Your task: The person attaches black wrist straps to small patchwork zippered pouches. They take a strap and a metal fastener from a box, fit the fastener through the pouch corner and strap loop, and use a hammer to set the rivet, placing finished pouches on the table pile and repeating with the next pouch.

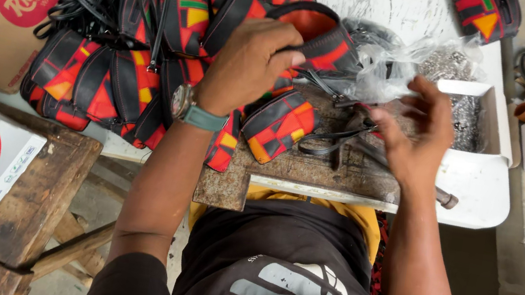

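Over the table (481, 198), the left hand (248, 63) grips a soft, light pouch (319, 40) by its rim; the right hand (417, 134) hovers open, empty.

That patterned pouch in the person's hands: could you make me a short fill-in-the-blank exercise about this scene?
1. The left hand holds a pouch lined in ____.
2. The wrist of that hand wears a ____.
3. The right hand hovers beside a white ____ of small metal parts.

Missing words: orange; watch; box
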A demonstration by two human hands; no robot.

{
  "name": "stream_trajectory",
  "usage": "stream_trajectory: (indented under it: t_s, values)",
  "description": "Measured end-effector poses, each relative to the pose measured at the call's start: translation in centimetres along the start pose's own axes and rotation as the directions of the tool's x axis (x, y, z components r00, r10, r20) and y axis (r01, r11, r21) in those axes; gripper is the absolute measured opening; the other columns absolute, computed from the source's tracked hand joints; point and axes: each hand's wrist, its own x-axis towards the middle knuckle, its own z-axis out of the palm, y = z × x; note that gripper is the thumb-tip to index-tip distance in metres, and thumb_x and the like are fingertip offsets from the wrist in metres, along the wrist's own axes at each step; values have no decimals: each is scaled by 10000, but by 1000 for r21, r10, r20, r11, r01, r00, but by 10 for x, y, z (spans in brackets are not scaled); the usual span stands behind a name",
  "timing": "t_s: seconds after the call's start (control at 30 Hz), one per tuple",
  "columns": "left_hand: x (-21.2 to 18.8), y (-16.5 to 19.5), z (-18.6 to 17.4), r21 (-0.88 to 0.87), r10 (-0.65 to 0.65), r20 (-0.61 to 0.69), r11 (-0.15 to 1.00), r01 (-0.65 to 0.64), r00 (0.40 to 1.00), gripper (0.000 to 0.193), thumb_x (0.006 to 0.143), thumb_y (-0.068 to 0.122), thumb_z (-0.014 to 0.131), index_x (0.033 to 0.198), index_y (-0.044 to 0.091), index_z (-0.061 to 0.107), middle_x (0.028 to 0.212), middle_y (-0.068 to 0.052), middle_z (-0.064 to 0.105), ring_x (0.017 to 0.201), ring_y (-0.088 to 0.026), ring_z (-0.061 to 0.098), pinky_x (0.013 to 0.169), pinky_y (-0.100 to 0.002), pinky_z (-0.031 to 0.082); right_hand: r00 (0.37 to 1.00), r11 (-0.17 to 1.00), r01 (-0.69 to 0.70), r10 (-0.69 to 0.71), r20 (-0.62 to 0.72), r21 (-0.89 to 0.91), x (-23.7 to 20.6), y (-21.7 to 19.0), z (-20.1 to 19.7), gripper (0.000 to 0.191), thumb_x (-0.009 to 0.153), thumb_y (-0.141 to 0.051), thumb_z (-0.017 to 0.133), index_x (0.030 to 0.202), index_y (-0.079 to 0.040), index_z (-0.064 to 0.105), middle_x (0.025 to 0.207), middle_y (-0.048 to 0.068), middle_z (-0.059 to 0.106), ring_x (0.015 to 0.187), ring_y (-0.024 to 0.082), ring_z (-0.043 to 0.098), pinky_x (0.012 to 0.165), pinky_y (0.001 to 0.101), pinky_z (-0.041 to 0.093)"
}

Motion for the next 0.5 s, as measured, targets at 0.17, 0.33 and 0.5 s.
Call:
stream_trajectory:
  t_s: [0.17,0.33,0.5]
  values:
    - [0,56,14,-33,72,-16,997,-72,997,250,943,169,808,1134,77,674,1142,-81,705,1101,-302,682,1009,-428,504,986,894,-111,43,163,434,4,-31,25,628,966,-111,804,1504,2,500,1269,93,678,1162,156,634,1043,289,512]
    - [-21,98,60,266,147,-213,960,-87,966,930,599,493,894,1395,151,555,1428,-245,420,1223,-485,513,1096,-535,355,942,707,-288,331,58,646,-13,-31,33,430,1040,-182,703,1373,43,551,1194,93,663,1013,150,638,853,317,541]
    - [-22,64,75,-155,4,-68,988,-14,998,825,819,212,918,1517,116,490,1513,-193,475,1357,-393,559,1122,-420,501,893,448,-449,250,374,773,-25,-17,-3,446,1026,-342,611,1257,38,636,1109,131,738,934,215,752,783,328,609]
